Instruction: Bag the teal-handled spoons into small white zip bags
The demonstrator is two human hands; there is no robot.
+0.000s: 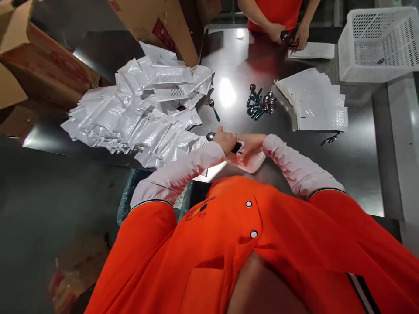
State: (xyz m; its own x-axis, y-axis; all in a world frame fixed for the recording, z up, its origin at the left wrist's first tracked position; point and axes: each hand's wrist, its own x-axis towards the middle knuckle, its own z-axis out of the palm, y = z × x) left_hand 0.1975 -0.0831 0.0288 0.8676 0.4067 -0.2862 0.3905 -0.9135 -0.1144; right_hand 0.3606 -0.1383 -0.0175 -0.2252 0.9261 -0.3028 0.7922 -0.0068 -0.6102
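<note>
Spoon (211,136) held; pouches (131,113) printed (illegible)

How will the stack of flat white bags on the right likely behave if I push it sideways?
The stack of flat white bags will probably slide apart rather than move as one block, since its left edge is fanned out. It may be slippery, judging by the glossy surfaces. Each layer is probably floppy, as it looks thin.
</note>
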